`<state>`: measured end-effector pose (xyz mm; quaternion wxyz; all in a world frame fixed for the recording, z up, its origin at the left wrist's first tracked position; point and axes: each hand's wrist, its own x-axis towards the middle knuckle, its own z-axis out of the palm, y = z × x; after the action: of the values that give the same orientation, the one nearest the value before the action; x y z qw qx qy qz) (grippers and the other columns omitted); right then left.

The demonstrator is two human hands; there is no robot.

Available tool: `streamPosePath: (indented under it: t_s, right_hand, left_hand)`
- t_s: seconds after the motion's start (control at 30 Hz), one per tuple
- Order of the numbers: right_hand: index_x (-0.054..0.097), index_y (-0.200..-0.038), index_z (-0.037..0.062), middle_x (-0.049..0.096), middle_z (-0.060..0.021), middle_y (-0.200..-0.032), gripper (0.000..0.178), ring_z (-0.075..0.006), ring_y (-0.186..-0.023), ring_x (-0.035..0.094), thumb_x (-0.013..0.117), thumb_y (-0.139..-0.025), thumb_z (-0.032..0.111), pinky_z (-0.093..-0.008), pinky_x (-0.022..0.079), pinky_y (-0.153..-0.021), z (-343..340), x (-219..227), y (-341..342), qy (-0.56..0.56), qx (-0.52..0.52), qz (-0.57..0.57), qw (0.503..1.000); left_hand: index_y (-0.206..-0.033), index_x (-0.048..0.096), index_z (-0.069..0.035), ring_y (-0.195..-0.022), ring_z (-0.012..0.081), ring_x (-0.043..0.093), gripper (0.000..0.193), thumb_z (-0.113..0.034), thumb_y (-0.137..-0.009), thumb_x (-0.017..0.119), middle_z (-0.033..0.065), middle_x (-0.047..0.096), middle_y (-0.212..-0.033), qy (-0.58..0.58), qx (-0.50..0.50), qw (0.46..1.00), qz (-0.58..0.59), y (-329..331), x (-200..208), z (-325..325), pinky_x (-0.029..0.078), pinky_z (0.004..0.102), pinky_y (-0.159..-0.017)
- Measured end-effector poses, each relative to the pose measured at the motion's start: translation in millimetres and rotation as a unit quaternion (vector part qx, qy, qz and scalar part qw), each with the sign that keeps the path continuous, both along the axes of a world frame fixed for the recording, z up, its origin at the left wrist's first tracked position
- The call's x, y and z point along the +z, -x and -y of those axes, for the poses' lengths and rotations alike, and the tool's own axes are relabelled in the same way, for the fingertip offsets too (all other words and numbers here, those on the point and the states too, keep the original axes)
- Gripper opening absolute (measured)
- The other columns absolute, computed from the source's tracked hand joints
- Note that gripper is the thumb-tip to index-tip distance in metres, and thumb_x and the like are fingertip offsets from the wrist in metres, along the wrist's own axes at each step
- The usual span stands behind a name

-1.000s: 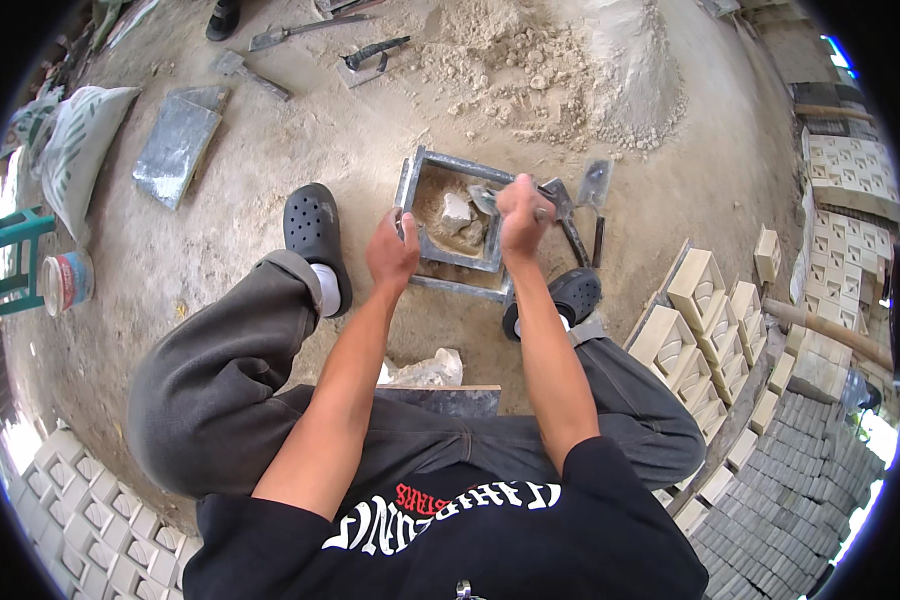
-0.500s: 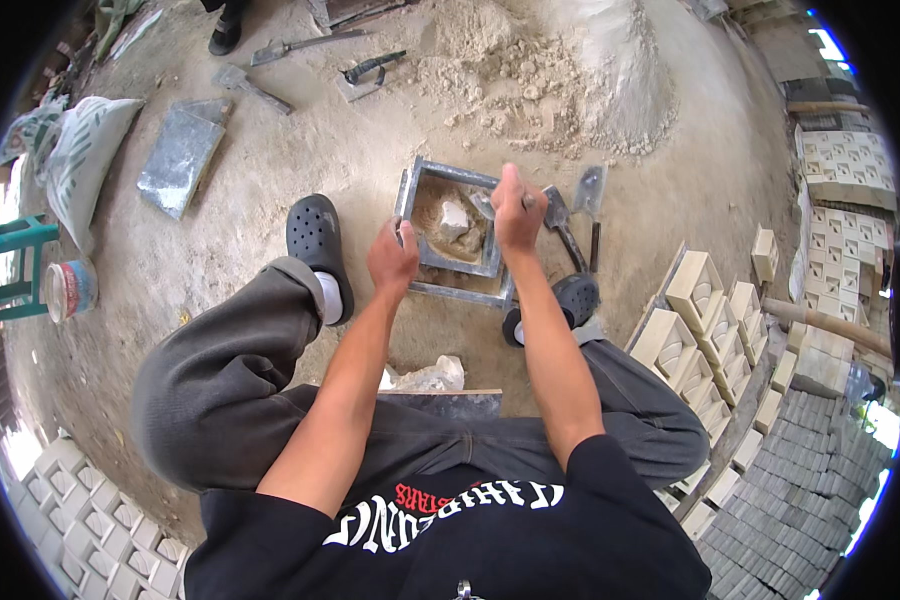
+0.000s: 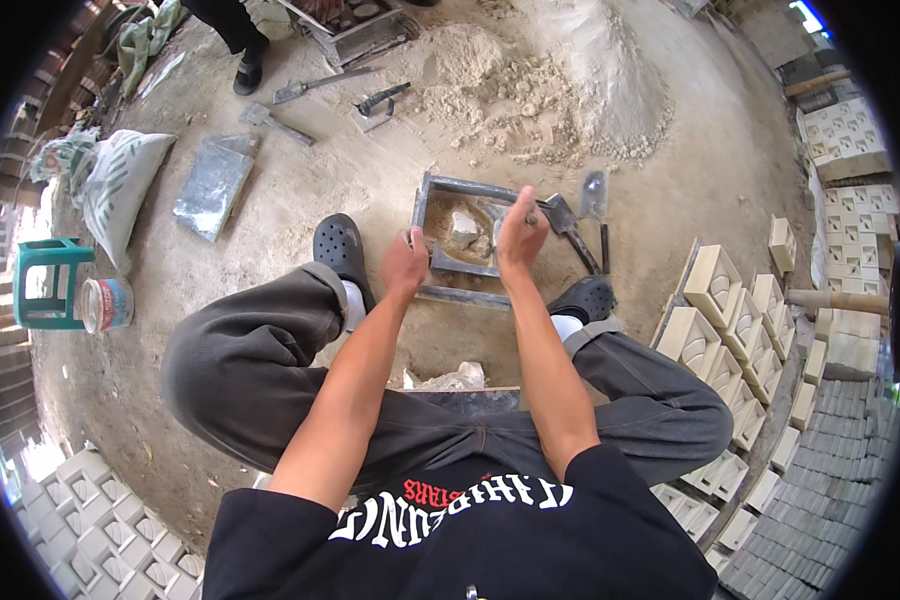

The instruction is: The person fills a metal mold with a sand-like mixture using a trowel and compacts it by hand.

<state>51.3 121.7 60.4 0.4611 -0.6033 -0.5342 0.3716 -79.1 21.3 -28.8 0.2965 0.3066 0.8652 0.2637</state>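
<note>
A rectangular grey metal mould frame (image 3: 470, 187) sits on the ground between my feet. Inside it are pale sandy material and a whitish lump (image 3: 464, 228). My left hand (image 3: 405, 262) is closed on the frame's left side, thumb uppermost. Along the right side, my right hand (image 3: 522, 238) grips the frame, its fingers held together and partly hidden from view. Another grey bar (image 3: 462, 296) lies along the frame's near edge. Just right of my right hand rests a small trowel (image 3: 562, 213) with a dark handle.
Heaps of pale powder (image 3: 610, 90) rise beyond the frame. A flat metal plate (image 3: 216, 185), a green stool (image 3: 52, 285) and a bucket (image 3: 106, 304) stand left. Cast blocks (image 3: 715, 280) are stacked right. Another person's leg (image 3: 235, 30) shows at the far left.
My view has shifted, so the scene sits slightly lower and further right. My right hand's fingers look straighter than before; both hands stay at the mould frame's sides.
</note>
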Motion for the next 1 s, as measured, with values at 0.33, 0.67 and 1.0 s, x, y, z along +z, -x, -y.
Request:
streamPosePath:
  t_s: [0.33,0.67,1.0]
  right_hand:
    - [0.055,-0.068,-0.0077,0.053,-0.0210,-0.059,0.064,-0.0286,-0.059,0.051,0.045,-0.095,0.050,-0.0465,0.038,-0.062,28,10,-9,0.059,-0.034,0.061,0.996]
    - [0.039,-0.054,0.0067,0.040,0.0007,-0.052,0.056,-0.0097,-0.049,0.036,0.046,-0.099,0.039,-0.0294,0.027,-0.046,35,42,-41,-0.010,0.056,-0.193,0.980]
    - [0.028,-0.055,0.0090,0.031,-0.0012,-0.049,0.051,-0.0092,-0.042,0.024,0.041,-0.102,0.024,-0.0270,0.023,-0.041,62,54,-56,-0.014,0.233,-0.272,0.934]
  left_hand:
    - [-0.118,0.059,-0.008,-0.101,0.0375,0.062,0.040,-0.036,-0.092,0.047,0.0213,0.066,-0.105,-0.046,0.020,0.997,-0.062,-3,0,8,0.047,0.0463,-0.087]
    - [-0.101,0.069,-0.008,-0.092,0.0369,0.066,0.040,-0.041,-0.090,0.049,0.0195,0.069,-0.093,-0.008,0.146,0.987,0.060,50,-19,17,0.051,0.0458,-0.082]
    - [-0.110,0.067,-0.011,-0.095,0.0347,0.065,0.045,-0.048,-0.089,0.051,0.0165,0.069,-0.100,0.049,0.031,0.998,0.025,15,17,10,0.049,0.0439,-0.085]
